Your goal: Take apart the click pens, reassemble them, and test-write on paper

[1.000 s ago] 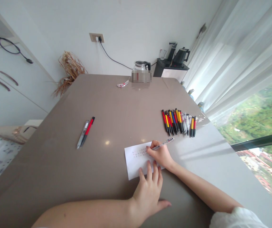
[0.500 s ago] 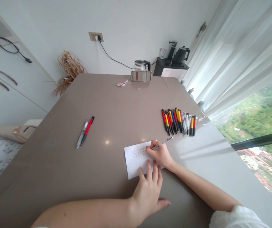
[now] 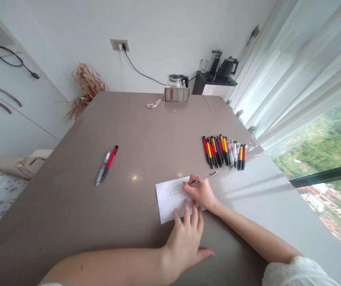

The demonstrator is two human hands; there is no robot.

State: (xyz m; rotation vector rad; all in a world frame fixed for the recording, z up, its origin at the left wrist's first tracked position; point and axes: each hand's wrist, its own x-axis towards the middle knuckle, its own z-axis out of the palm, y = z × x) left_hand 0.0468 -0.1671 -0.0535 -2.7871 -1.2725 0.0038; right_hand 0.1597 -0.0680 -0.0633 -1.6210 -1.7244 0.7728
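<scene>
A white sheet of paper (image 3: 167,206) lies on the table in front of me, with a few rows of small handwriting near its top. My right hand (image 3: 201,192) is closed around a clear pen (image 3: 204,178), its upper end leaning to the right; the tip is hidden behind my fingers at the paper. Flat on the lower edge of the sheet rests my left hand (image 3: 186,238), fingers spread, thumb out on the tabletop. Beyond my right hand lies a row of several pens (image 3: 218,151) in red, yellow, blue and clear.
A clear pen (image 3: 103,169) and a red pen (image 3: 110,161) lie on the left of the brown table (image 3: 137,131). A phone (image 3: 177,95) stands at the far edge before a glass pot (image 3: 174,80). A dark kettle (image 3: 227,68) sits behind; a curtained window is at right.
Hands, paper and pens keep practically the same places. The whole view has shifted very slightly.
</scene>
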